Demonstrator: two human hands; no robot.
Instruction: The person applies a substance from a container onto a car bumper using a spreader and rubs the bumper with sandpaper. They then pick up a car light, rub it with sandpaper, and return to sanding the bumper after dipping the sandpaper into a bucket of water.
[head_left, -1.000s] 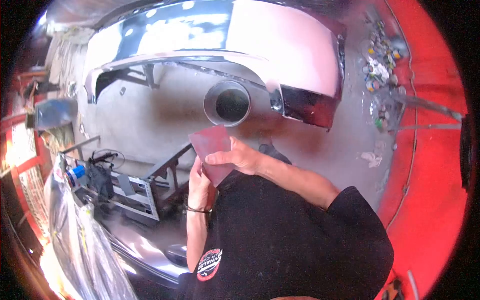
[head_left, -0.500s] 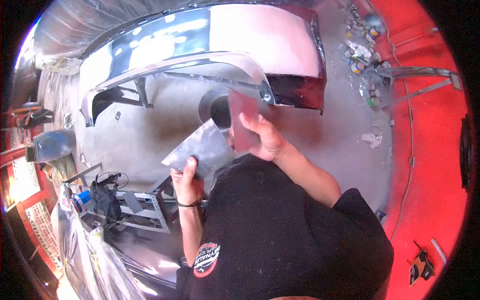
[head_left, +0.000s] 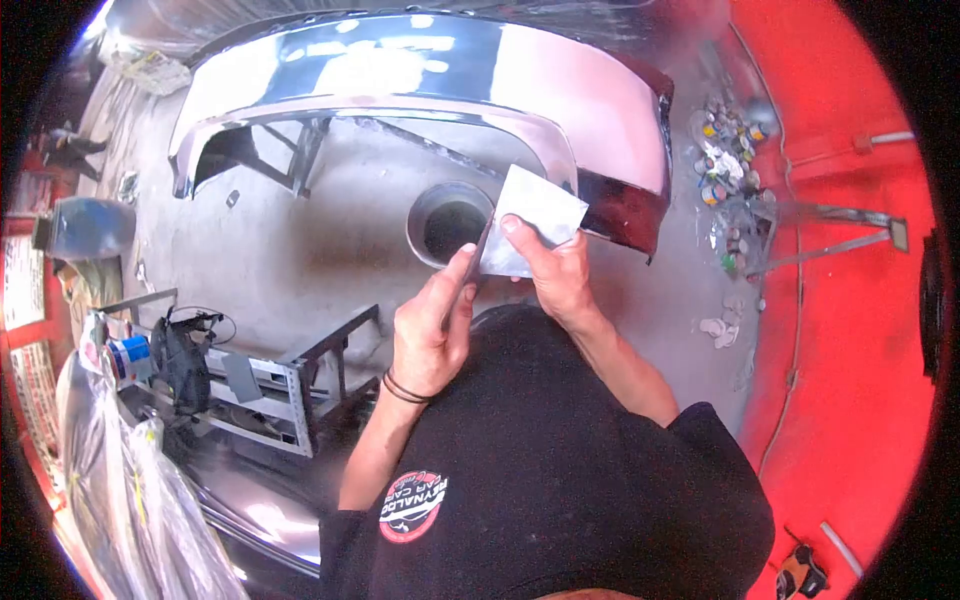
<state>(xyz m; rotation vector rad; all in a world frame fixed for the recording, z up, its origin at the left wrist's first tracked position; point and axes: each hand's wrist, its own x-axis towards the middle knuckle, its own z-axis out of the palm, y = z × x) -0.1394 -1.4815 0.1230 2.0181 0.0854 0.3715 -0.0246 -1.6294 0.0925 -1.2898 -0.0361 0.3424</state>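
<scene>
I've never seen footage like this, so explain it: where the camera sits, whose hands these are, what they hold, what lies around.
No machine here: one camera on a person's head looks down, so the view bends. The black shirt is theirs. Their right hand holds a grey sheet; their left hand pinches a thin dark sheet, seen edge-on, beside it. On the floor below: a car bumper on a stand, a round bucket, small cans, a metal rack.

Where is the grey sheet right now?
In the head view, just above centre: the grey sheet is held between the left hand and right hand, in front of the round bin below the bumper.
</scene>
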